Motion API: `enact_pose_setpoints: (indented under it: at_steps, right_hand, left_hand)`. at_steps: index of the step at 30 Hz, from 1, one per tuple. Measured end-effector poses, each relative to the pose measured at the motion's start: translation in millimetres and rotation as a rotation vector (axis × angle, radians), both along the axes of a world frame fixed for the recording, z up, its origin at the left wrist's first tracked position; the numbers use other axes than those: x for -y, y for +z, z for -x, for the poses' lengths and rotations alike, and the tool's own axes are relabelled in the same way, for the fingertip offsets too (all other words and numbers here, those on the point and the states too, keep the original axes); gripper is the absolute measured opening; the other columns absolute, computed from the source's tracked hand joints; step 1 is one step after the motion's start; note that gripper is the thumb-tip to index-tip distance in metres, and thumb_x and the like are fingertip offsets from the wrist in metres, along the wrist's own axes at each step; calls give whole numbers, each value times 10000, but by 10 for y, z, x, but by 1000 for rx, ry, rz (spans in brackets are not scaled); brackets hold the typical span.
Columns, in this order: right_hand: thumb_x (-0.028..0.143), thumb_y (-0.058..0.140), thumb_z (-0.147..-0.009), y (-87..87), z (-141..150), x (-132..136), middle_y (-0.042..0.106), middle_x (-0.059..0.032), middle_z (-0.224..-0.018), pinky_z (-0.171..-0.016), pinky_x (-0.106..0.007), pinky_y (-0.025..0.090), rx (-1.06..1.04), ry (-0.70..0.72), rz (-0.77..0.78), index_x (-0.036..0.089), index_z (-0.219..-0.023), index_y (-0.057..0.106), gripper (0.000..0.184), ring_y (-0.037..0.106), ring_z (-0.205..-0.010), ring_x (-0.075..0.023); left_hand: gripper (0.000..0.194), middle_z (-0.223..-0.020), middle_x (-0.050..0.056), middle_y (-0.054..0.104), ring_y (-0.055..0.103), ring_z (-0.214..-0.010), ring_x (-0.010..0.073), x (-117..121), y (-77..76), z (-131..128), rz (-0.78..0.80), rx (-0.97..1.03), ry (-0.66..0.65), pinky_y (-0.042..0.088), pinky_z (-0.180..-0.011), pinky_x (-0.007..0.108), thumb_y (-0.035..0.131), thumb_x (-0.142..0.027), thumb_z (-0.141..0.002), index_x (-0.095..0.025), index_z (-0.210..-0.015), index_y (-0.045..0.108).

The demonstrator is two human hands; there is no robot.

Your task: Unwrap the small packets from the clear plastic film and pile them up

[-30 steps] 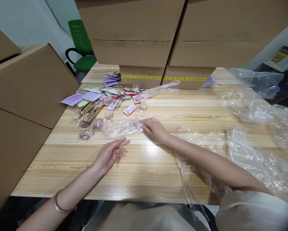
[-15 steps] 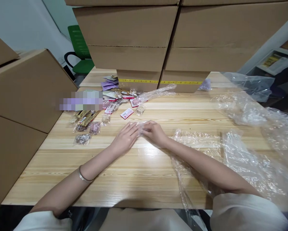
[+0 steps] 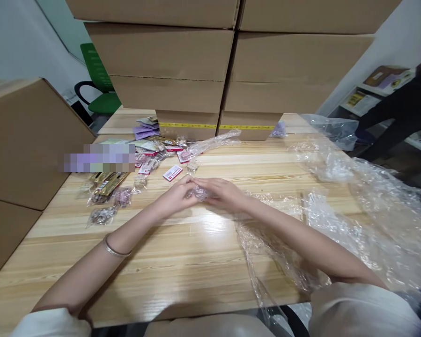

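Between my two hands is a crumpled piece of clear plastic wrap (image 3: pixel 199 192), squeezed small above the middle of the table. My left hand (image 3: pixel 178 193) curls round its left side. From the right, my right hand (image 3: pixel 224 193) closes over it, the fingertips of both hands meeting at the top. Just beyond the hands lies a small white and red card box (image 3: pixel 173 172). To the left are a small clear packet with grey contents (image 3: pixel 102 215) and a packet with pink contents (image 3: pixel 122 196).
Gold packets (image 3: pixel 108 183) and other sachets are heaped at the left. Large cardboard boxes (image 3: pixel 168 93) stand at the back, another box (image 3: pixel 27 145) at the left. Loose clear plastic film (image 3: pixel 336 224) spreads across the right side. A person's dark-clothed legs (image 3: pixel 382 112) show at far right.
My left hand has moved up and right to join my right hand. The plastic wrap, stretched flat on the table earlier, is now bunched between both hands. A person has appeared at far right.
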State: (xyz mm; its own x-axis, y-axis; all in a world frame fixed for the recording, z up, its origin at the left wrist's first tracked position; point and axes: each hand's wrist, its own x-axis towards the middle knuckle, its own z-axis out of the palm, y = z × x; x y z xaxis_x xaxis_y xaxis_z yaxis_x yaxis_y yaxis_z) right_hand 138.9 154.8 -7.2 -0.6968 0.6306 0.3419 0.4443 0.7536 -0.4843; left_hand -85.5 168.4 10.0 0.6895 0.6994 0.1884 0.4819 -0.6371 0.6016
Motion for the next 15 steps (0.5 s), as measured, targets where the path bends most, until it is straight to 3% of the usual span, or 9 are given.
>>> enact_pose_setpoints:
  at_steps: [2, 4, 6, 10, 12, 15]
  right_hand:
    - [325, 611, -902, 81, -182, 28, 670, -79, -1262, -928, -348, 502, -73, -106, 111, 240, -1368, 550, 477, 656, -1081, -209]
    - [406, 706, -820, 166, -477, 73, 740, -63, -1061, -796, -324, 537, -123, -282, 255, 216, -1189, 681, 415, 699, -884, -211]
    - [455, 770, -732, 244, -877, 105, 747, -69, -949, -694, -317, 537, -175, -554, 394, 183, -1041, 731, 414, 692, -778, -218]
    - [421, 795, -710, 326, -1781, -20, 720, -85, -892, -628, -290, 508, -321, -1216, 499, 136, -1015, 698, 428, 657, -752, -209]
    - [370, 740, -788, 330, -2143, -223, 705, -108, -913, -643, -298, 515, -373, -1374, 480, 101, -1062, 665, 390, 652, -789, -217]
    - [342, 621, -911, 327, -2476, -681, 670, -126, -1048, -734, -346, 548, -431, -1428, 447, 91, -1136, 626, 337, 650, -893, -221]
  left_hand:
    - [219, -1021, 57, 602, 596, -1022, 227, -37, 29, -161, 127, 159, 67, 481, -932, 368, 581, -238, -829, -168, -1033, 623]
    - [316, -1054, 67, 616, 606, -1037, 225, -44, 5, -282, 245, 326, 151, 490, -909, 359, 614, -302, -832, -170, -1114, 557]
    - [408, -1145, 91, 613, 603, -1085, 215, -13, -68, -336, 312, 434, 213, 484, -929, 357, 609, -355, -862, -185, -1213, 485]
    - [372, -1157, 101, 629, 611, -1081, 207, 116, -314, -286, 366, 441, 232, 454, -973, 378, 569, -367, -909, -197, -1231, 491]
    - [358, -1120, 98, 644, 619, -1053, 209, 166, -439, -246, 386, 452, 205, 453, -960, 374, 570, -359, -911, -197, -1225, 513]
    - [341, -1087, 94, 657, 620, -1017, 210, 178, -546, -218, 400, 448, 204, 455, -940, 369, 576, -351, -909, -199, -1212, 541]
